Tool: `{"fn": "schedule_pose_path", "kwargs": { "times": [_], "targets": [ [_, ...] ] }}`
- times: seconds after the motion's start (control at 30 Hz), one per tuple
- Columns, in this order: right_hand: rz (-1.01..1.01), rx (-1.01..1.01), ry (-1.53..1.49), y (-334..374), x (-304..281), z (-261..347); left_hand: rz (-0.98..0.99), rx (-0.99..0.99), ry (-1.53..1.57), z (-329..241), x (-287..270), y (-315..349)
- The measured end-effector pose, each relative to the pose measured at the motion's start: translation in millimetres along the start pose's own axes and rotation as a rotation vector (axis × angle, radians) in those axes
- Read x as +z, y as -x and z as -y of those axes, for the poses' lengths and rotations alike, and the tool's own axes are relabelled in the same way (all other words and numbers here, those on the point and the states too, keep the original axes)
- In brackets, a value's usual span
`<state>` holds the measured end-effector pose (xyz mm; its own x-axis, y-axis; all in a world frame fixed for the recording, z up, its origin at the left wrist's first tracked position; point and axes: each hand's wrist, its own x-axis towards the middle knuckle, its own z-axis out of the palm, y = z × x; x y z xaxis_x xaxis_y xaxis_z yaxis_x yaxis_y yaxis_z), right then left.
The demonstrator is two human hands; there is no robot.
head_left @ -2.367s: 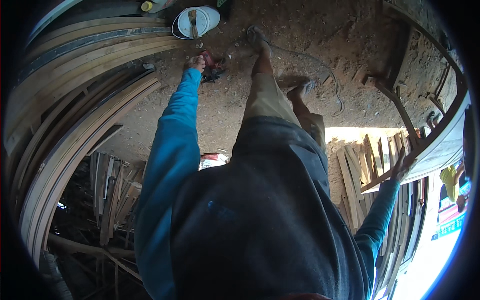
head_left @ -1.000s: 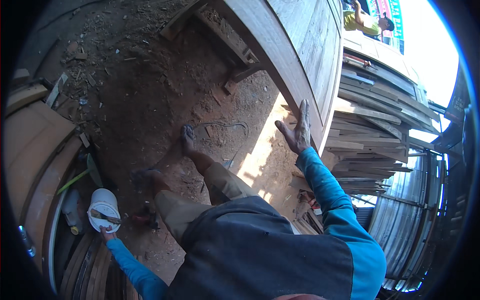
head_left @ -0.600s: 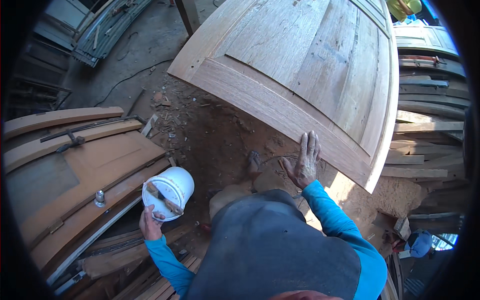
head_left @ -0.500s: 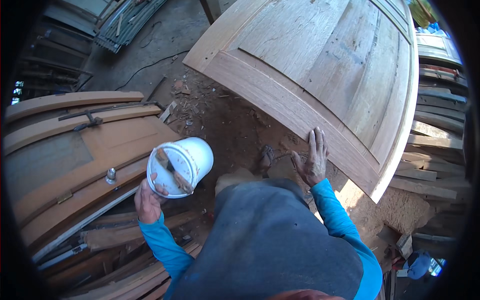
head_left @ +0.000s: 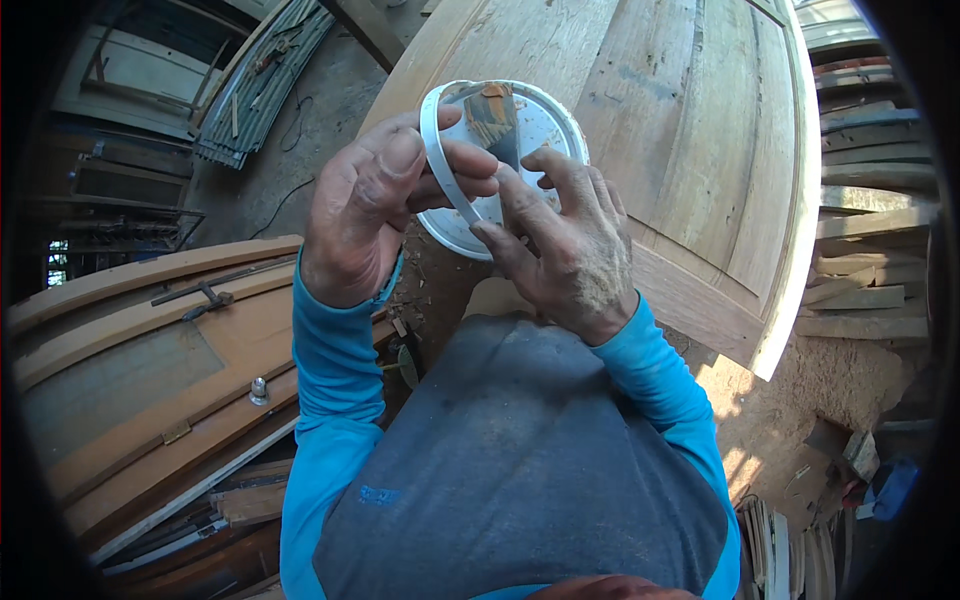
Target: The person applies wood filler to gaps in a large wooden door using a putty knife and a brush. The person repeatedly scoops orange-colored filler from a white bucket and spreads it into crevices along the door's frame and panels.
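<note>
A white plastic bucket [head_left: 545, 115] is held up in front of my chest, its round top tilted toward me. A band-like white handle [head_left: 432, 140] arches off its left side. My left hand [head_left: 365, 195] is closed on that handle, fingers passing through the loop. Curled over the bucket's near rim is my right hand [head_left: 570, 225], its thumb against the handle's lower end and its index finger by my left fingertips. Within the round rim lies a scraper-like tool [head_left: 490, 115] with a wooden part and dark metal; its lower end is hidden behind my fingers.
Beyond the bucket a large panelled wooden door [head_left: 690, 150] lies raised at the right. Another brown door with a glass pane [head_left: 150, 365] and a clamp [head_left: 205, 300] is at the left. Stacked boards [head_left: 870, 250] line the right side, and sawdust [head_left: 840, 380] covers the ground.
The bucket has come up and right to the middle, before my chest. My right hand has left the wooden door's edge and joined it; my left hand has shifted from rim to handle.
</note>
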<state>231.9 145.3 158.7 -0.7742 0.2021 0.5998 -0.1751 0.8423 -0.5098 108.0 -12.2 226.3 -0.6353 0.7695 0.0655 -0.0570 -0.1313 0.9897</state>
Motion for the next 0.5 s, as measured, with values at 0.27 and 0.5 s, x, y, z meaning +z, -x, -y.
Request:
{"fn": "schedule_pose_path", "kwargs": {
  "times": [0.27, 0.5],
  "targets": [
    [0.153, 0.225, -0.028, -27, -21, -37, 0.391, -0.140, 0.116, 29, 6, -110],
    [0.185, 0.473, 0.018, -47, -16, -47, 0.570, -0.176, 0.283, 41, -14, -144]
  ]
}}
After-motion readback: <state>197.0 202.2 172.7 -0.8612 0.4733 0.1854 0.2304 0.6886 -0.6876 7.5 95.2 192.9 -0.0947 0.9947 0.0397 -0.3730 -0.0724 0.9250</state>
